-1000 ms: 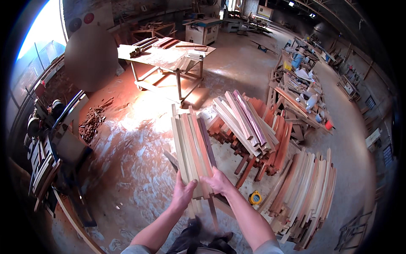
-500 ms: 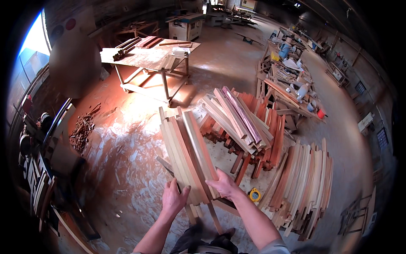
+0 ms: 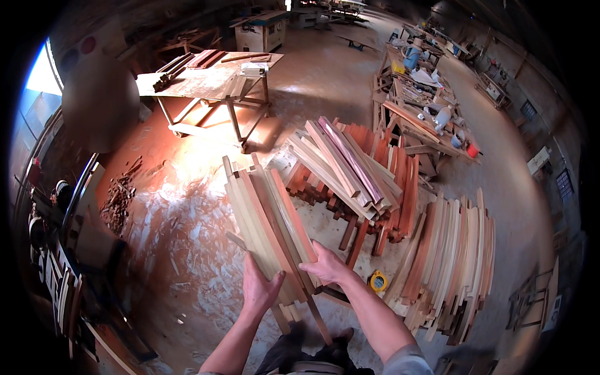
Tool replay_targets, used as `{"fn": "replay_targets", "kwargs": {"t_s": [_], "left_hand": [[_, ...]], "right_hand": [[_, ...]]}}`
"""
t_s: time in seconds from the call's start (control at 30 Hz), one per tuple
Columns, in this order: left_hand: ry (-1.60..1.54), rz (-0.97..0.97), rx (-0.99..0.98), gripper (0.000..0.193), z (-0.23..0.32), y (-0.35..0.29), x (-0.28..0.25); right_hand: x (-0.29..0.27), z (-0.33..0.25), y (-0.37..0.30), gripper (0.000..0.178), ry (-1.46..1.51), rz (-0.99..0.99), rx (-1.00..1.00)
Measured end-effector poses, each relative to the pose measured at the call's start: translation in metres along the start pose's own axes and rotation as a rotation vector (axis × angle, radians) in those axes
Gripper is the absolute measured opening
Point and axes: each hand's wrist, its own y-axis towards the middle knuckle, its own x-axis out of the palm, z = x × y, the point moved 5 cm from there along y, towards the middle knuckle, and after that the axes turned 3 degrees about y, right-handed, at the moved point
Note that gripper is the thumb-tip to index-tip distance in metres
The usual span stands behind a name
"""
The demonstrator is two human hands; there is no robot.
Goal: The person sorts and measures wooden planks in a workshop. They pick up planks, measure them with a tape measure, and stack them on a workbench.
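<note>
Left hand [image 3: 259, 289] and right hand [image 3: 328, 265] are gripping, fingers wrapped, a bundle of long pale and reddish wooden slats [image 3: 265, 215] from either side.

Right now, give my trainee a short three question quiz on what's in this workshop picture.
1. True or false: both hands, left hand and right hand, grip the bundle of wooden slats.
2. What small yellow thing lies on the floor near the right forearm? A) tape measure B) glove C) cup
3. Fill in: the crossed slat pile rests on a ____ stand.

Key:
1. True.
2. A, the tape measure.
3. Wooden.
</note>
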Motion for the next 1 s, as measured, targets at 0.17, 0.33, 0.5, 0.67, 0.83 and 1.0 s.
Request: {"fn": "replay_targets", "kwargs": {"t_s": [0.17, 0.33, 0.5, 0.67, 0.83, 1.0], "left_hand": [[-0.031, -0.012, -0.052, 0.1, -0.007, -0.001, -0.004], [-0.065, -0.005, -0.031, 0.097, -0.003, 0.0, -0.001], [-0.149, 0.096, 0.079, 0.087, -0.013, 0.003, 0.001], [-0.445, -0.003, 0.059, 0.079, -0.026, 0.018, 0.008], [-0.504, 0.027, 0.025, 0.066, -0.035, 0.021, 0.012], [-0.559, 0.032, -0.004, 0.069, -0.042, 0.03, 0.015]], "right_hand": [[-0.001, -0.046, -0.008, 0.083, -0.486, -0.066, 0.105], [0.004, -0.003, -0.002, 0.082, -0.376, 0.057, -0.062], [0.011, -0.033, -0.01, 0.077, -0.472, 0.344, -0.307], [0.045, -0.092, -0.037, 0.059, -0.365, 0.223, -0.418], [0.071, -0.085, -0.045, 0.055, -0.389, 0.293, -0.494], [0.078, -0.077, -0.037, 0.054, -0.274, 0.341, -0.534]]}}
